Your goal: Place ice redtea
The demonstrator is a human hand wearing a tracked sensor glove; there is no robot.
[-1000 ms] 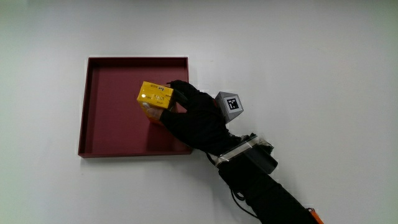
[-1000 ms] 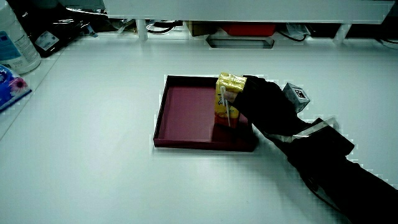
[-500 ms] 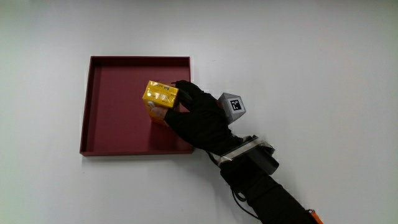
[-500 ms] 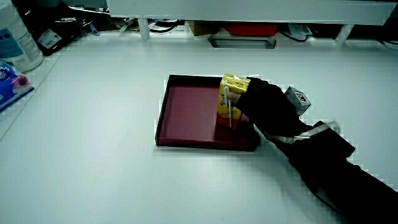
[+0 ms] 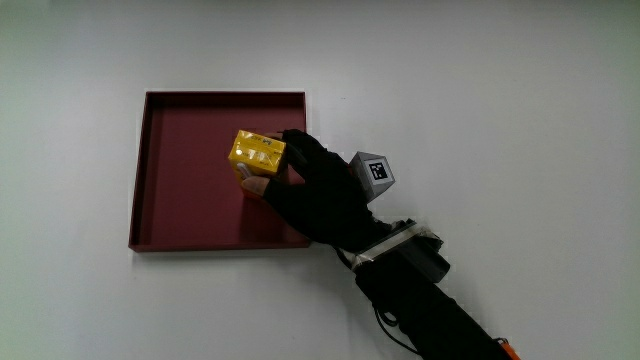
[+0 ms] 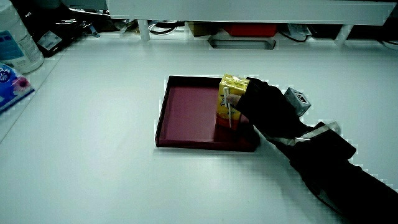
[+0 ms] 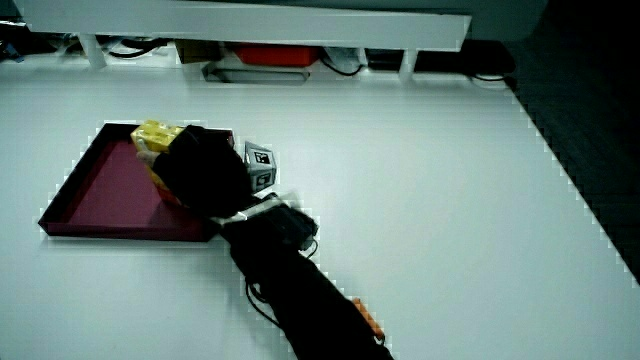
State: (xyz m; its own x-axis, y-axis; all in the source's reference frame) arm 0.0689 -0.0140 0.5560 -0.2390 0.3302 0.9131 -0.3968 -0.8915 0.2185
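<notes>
Yellow carton of ice redtea [image 5: 258,158] stands upright inside the maroon tray [image 5: 180,215], long axis vertical, near the tray wall nearest the hand [image 5: 312,195]; the fingers [image 5: 293,150] are clamped around its side, so release means drawing straight away from it. One carton, one tray, one hand on the worktop [image 5: 500,100].

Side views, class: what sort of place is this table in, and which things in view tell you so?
Probably a lab or workshop bench. A plain white table carries only a red tray with a yellow drink carton, held by the hand, while cables and equipment crowd the low partition.
</notes>
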